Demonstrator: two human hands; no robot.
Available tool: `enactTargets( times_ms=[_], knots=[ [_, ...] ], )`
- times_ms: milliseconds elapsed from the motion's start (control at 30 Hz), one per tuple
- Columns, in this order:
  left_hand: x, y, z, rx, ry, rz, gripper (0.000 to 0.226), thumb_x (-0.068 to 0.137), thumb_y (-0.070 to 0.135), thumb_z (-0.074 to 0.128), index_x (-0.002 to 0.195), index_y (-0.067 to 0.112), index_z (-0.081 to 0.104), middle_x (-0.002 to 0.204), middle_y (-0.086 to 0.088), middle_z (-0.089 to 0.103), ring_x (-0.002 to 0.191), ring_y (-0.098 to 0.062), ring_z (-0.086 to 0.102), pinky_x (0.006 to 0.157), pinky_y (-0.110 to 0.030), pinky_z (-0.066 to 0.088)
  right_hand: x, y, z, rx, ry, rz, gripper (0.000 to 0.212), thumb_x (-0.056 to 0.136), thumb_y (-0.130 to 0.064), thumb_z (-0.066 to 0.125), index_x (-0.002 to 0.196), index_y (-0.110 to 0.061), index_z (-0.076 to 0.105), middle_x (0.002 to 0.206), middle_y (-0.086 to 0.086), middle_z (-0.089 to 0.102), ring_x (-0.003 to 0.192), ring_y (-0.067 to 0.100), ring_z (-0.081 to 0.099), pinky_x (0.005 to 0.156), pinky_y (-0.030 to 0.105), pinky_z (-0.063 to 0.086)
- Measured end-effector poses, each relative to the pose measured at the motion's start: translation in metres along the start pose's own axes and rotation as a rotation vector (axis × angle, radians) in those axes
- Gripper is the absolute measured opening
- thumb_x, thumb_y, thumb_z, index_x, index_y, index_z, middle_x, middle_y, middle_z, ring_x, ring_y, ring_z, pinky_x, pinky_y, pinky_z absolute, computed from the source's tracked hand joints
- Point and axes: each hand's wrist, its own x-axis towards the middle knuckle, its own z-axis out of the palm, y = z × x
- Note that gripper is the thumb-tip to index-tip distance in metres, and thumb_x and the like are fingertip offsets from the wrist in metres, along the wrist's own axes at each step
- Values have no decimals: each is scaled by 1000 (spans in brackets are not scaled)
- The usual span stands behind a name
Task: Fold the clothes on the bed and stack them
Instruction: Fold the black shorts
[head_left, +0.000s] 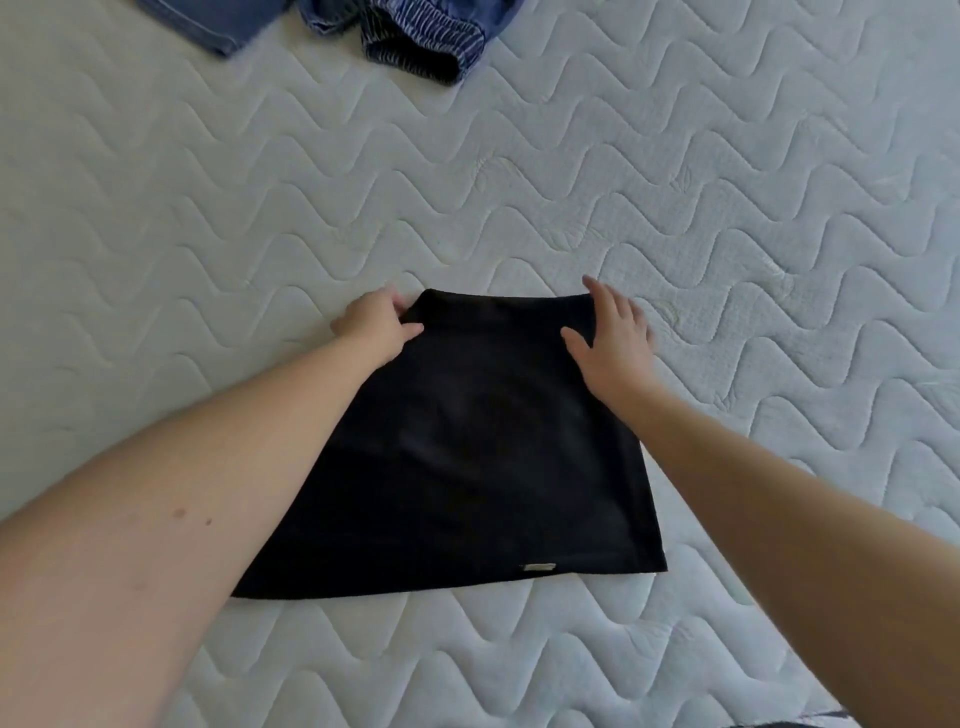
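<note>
pinched between thumb and fingers of the left hand (378, 321) was the far left corner of a flat black fabric garment (457, 447), which lay spread on the white wave-quilted bed (727, 218). the right hand (610, 332) rested with straight fingers on the far right corner, its grip holding nothing. blue denim clothes (228, 23) and a striped dark-blue garment (415, 44) lay well apart at the far edge.

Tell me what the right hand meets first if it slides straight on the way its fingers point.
Bare quilted mattress: the right hand points past the black garment's far edge, nothing else ahead in view.
</note>
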Motion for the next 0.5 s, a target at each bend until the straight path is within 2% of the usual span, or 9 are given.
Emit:
enactTargets(
  times_ms=[33,133,200,233,300,400,500],
  knots=[
    [2,-2,-2,-29,-24,39,39,87,37,70,120,17,60,117,-3,63,109,-26,58,94,-39,46,11,-5,-1,-45,-34,-51,69,95,-39,55,153,-29,19,157,-1,28,146,24,16,117,46,11],
    [1,-5,-7,-196,-54,195,21,89,29,68,105,17,63,93,5,61,92,-20,59,75,-27,41,38,-25,8,-184,-154,-192,80,92,-45,60,154,-31,11,158,0,27,148,24,13,118,47,5],
    [1,-7,-10,-313,-70,239,5,91,25,65,93,25,60,86,12,62,86,-15,62,67,-21,40,49,-37,18,-284,-249,-246,79,89,-46,63,152,-33,17,153,1,34,145,27,20,117,48,9],
    [1,-8,-11,-343,-64,253,9,92,24,64,88,30,59,86,14,63,85,-11,63,67,-18,40,53,-40,23,-326,-275,-259,74,88,-45,64,150,-34,24,150,3,37,141,29,25,116,48,14],
    [2,-12,-12,-351,-36,262,17,92,22,63,86,36,58,89,18,63,85,-6,62,69,-19,41,62,-44,28,-371,-275,-248,63,86,-45,68,140,-32,39,139,5,47,131,30,36,109,46,23],
    [7,-15,-9,-360,-11,254,20,93,13,60,98,33,62,98,14,65,93,-10,62,78,-24,44,74,-44,22,-471,-318,-176,49,84,-51,68,123,-26,52,120,5,60,117,28,46,99,42,29],
    [11,-10,-7,-397,-94,267,28,90,16,66,116,25,62,113,4,65,111,-16,60,92,-25,42,75,-40,14,-446,-289,-193,40,85,-49,68,112,-21,57,113,5,58,111,28,51,94,40,33]
  ],
)
